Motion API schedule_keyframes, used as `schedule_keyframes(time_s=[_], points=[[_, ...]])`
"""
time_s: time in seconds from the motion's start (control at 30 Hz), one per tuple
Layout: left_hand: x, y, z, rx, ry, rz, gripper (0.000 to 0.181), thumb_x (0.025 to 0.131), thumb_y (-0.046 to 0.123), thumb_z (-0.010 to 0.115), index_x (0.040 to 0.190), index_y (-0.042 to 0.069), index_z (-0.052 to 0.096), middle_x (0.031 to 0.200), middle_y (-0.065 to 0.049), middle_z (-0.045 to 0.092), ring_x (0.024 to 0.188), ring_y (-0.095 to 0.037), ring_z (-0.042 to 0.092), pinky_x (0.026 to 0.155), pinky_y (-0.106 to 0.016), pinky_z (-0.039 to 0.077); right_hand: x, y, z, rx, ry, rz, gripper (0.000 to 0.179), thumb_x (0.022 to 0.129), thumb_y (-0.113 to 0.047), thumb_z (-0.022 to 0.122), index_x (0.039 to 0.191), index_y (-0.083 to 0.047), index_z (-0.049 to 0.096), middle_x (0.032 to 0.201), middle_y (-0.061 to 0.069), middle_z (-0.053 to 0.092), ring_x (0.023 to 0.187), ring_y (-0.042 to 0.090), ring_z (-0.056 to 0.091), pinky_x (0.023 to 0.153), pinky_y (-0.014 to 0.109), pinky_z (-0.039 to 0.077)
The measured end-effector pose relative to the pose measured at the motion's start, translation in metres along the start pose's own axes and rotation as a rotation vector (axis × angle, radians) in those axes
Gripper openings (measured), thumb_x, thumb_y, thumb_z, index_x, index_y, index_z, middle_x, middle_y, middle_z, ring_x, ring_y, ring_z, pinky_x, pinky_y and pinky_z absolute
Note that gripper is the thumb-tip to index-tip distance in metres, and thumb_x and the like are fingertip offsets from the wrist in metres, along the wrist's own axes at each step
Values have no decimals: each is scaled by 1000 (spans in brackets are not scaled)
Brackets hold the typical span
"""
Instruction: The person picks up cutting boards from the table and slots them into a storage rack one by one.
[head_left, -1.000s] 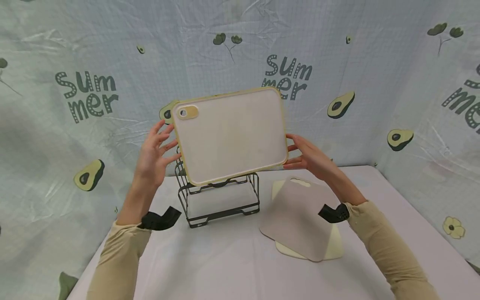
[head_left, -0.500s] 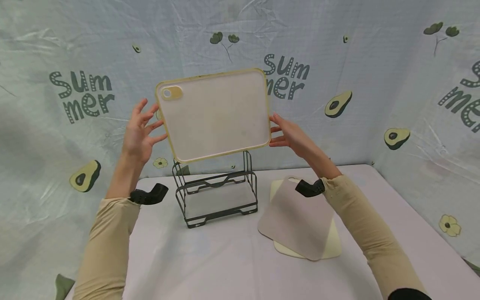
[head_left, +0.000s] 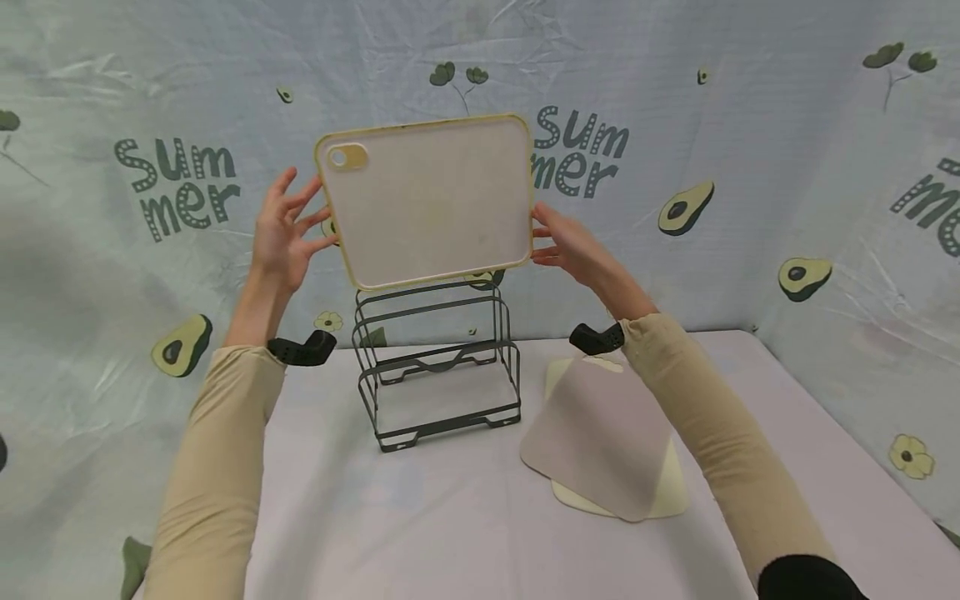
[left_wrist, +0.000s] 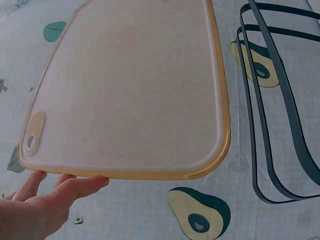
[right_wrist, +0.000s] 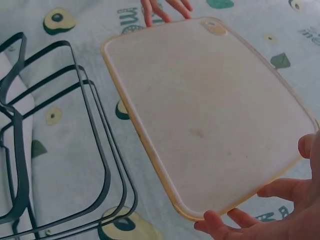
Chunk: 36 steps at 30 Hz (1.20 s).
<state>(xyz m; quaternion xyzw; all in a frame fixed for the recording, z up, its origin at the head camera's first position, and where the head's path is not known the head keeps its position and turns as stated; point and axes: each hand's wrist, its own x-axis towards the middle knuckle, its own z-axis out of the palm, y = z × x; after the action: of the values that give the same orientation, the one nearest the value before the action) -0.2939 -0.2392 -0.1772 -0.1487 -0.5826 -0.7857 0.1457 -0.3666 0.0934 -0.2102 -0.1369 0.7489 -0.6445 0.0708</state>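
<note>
A white cutting board with a yellow rim and a yellow corner tab with a hole is held up between the two hands, tilted slightly. My left hand touches its left edge with spread, mostly straight fingers; in the left wrist view these fingers meet the rim. On the opposite edge, my right hand presses its fingertips against the lower right part. In the right wrist view its fingers lie along the rim. Below the board stands a black wire rack, apart from it.
Right of the rack, a greyish-pink cutting board lies over a cream board on the pale tabletop. A printed cloth backdrop with avocados hangs behind the table.
Both hands have raised the white board and carried it to the left, from in front of the rack's upper part to above it. The rack and the lying boards stay in place.
</note>
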Motion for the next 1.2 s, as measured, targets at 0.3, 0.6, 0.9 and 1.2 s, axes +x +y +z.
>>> schedule_keyframes(time_s=[0.3,0.6,0.9,1.2], points=[[9,-11,-12,-16,21,-15,48,92,23,33,139,26,24,146,-1,26,118,-20,33,106,-51,18,19,19,14,155,-25,-7,54,94,-42,31,140,-13,27,138,13,27,95,36,47,85,34,39],[13,-22,-31,-129,32,-37,49,92,24,32,140,25,22,146,-1,25,117,-19,33,107,-50,13,25,31,24,243,-81,-59,55,95,-36,25,143,-10,17,144,14,20,108,43,41,93,36,35],[14,-29,-36,-121,25,-6,48,91,25,34,139,27,26,146,-1,25,114,-20,36,105,-52,14,30,35,26,285,-90,-52,54,94,-38,25,143,-16,19,147,8,16,128,45,25,107,51,18],[7,-43,-42,-75,24,-47,48,92,27,31,140,28,23,147,0,22,112,-18,34,105,-52,15,34,53,25,218,-139,-9,55,94,-42,21,144,-21,16,150,1,11,132,42,20,106,57,11]])
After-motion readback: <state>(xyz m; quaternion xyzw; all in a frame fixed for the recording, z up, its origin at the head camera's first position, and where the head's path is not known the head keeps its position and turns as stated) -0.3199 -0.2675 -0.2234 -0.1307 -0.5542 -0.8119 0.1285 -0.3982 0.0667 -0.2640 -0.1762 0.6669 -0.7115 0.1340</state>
